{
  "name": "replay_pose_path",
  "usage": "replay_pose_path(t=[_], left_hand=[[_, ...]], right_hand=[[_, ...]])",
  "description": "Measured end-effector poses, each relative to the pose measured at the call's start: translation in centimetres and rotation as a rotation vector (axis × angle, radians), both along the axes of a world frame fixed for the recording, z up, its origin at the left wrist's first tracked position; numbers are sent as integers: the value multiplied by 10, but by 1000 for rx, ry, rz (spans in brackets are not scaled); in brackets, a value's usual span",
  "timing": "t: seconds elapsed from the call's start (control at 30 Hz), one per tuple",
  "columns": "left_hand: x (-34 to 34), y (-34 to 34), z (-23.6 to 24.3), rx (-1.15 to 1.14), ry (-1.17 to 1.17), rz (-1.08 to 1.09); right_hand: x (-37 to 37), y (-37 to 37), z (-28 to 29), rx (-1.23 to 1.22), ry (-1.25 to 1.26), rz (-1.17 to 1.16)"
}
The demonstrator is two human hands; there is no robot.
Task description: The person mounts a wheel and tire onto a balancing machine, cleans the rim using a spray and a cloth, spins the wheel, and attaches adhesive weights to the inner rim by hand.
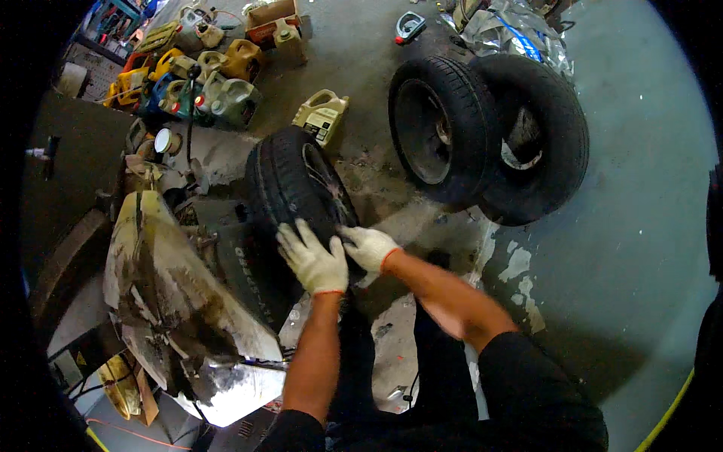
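A black-tyred car wheel [282,177] stands upright and slightly tilted in front of me, its spoked face turned to the right. My left hand [315,260], in a white knit glove with an orange cuff, lies on the near part of the tread with its fingers spread. My right hand [369,247], gloved the same way, is at the wheel's right edge, its fingers bent against the sidewall and partly hidden. The machine's large worn white cover [169,301] stands to the left, beside a dark panel [252,279] close to the wheel.
At the right, a rimmed wheel [444,128] leans against another tyre [561,143]. A beige jug [321,115] lies beyond my wheel. Several oil jugs [233,98] crowd the far left near a cardboard box [273,19]. Crumpled plastic sheeting [520,34] lies at the back right.
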State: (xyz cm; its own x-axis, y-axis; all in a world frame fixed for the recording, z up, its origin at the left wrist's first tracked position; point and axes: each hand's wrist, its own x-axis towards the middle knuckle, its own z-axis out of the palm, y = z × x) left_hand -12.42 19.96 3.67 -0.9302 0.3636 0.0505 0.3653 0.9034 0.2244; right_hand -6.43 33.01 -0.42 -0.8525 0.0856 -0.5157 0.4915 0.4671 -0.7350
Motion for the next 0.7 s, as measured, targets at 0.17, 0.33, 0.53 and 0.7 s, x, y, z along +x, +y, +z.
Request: replay_pose_path(t=[0.17,0.33,0.53,0.7], left_hand=[[-51,36,-2,-114,69,168],[-80,58,-22,-301,134,246],[-118,64,8,-417,-70,559],[-58,171,16,-20,-477,294]], right_hand=[[-20,239,44,929,281,-225],[13,474,7,767,-180,-424],[-6,431,-27,820,-245,-690],[59,275,-13,987,-87,-847]])
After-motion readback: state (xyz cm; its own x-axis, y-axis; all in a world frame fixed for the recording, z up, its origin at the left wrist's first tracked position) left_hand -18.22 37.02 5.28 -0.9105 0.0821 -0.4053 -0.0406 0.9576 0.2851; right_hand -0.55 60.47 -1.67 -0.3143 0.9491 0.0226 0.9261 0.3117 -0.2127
